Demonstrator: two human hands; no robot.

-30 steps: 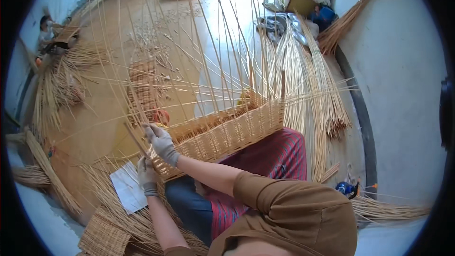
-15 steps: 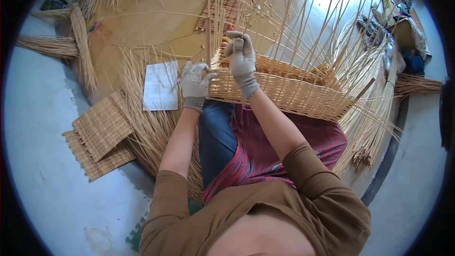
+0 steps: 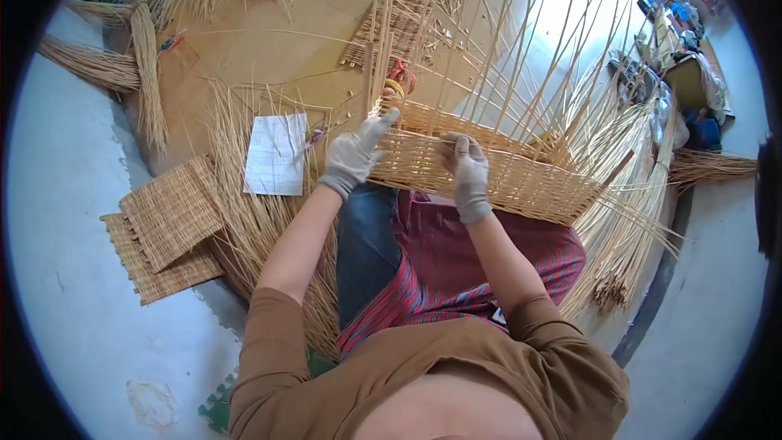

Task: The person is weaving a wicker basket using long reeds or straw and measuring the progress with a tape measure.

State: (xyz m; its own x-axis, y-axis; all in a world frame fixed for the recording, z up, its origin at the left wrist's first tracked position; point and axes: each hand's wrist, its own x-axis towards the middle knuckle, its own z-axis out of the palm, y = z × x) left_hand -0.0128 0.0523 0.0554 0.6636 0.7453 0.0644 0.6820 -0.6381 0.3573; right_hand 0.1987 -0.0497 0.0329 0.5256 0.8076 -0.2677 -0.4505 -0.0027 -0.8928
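Note:
A half-woven wicker basket (image 3: pixel 521 175), long and pale, lies across my lap with tall stakes rising from its rim. My left hand (image 3: pixel 352 155), in a light grey glove, holds the basket's left end, its thumb pointing up along the corner. Against the outer front wall is my gloved right hand (image 3: pixel 468 171), thumb and fingers pinched together near the upper edge. Its fingertips are slightly blurred, so any strand between them cannot be made out. Scissors with red and yellow handles (image 3: pixel 397 80) show just behind the left corner.
Bundles of loose wicker (image 3: pixel 623 220) spread at the right, with more strands (image 3: pixel 269 228) at the left. Two woven panels (image 3: pixel 173 216) overlap on the floor beside a white paper sheet (image 3: pixel 275 155). Another woven panel (image 3: pixel 387 28) lies beyond the basket. Clutter (image 3: pixel 688 73) stands far right.
My right hand has come down from above the rim and moved right to the basket's front wall. The left hand has shifted slightly lower, its thumb now raised along the corner.

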